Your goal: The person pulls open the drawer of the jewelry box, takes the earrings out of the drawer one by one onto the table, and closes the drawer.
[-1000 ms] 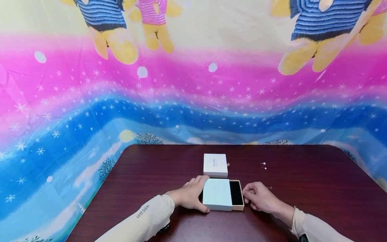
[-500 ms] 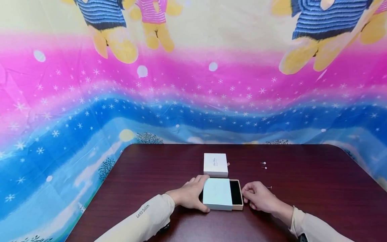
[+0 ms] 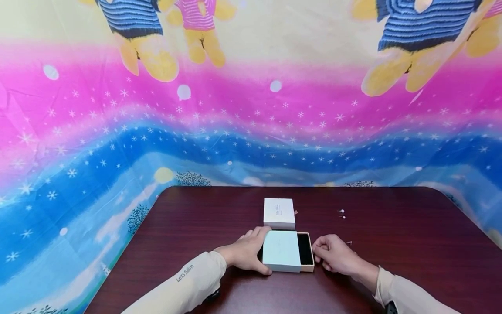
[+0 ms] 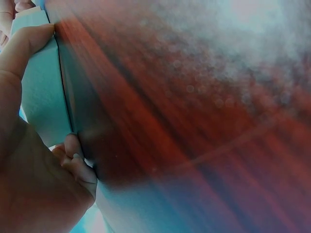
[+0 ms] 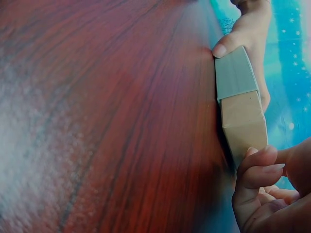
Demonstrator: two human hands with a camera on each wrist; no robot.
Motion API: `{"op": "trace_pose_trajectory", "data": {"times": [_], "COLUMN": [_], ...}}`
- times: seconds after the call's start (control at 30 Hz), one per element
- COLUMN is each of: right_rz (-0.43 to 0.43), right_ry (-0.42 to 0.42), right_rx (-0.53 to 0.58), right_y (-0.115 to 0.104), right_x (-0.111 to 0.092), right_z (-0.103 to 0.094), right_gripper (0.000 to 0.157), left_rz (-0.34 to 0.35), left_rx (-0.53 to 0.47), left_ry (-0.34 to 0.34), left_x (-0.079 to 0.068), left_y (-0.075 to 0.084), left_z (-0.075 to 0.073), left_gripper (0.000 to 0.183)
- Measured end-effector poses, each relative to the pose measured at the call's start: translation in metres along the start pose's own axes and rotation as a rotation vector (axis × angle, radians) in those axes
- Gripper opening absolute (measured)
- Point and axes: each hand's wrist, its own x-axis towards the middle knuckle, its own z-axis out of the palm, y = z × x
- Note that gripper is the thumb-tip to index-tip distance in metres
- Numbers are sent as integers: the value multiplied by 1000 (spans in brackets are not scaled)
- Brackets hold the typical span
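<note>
A pale mint jewelry box lies on the table, its tan drawer partly out to the right and showing a black pad. My left hand grips the box's outer sleeve, with the thumb at the near side, as the left wrist view also shows. At the drawer's outer end are the curled fingers of my right hand. In the right wrist view its thumb and forefinger meet against the drawer's end; any pull tab there is hidden.
Behind the mint box stands a white box with lettering and a small brown tab. Two pearl stud earrings lie to the right. Another small stud is partly behind my right hand. A patterned cloth hangs behind the table.
The drawer has slid slightly left into its sleeve, and my right hand has moved left with it. My left hand stays on the sleeve.
</note>
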Motion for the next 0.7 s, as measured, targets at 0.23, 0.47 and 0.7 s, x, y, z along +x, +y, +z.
{"op": "trace_pose_trajectory", "data": {"times": [0.23,0.47,0.7], "right_rz": [-6,-2,1], "right_ry": [-4,-1,-7], "right_rx": [8,2,10], "right_y": [-1,-2,-3], "right_x": [0,0,0], "right_z": [1,1,2], "right_gripper": [20,19,21], "left_rz": [-5,-5,-5], "left_rx": [-4,-3,-4], "left_ry": [-5,-3,-4], "left_x": [0,0,0], "left_y": [0,0,0], "left_z": [0,0,0], "left_gripper": [109,108,108]}}
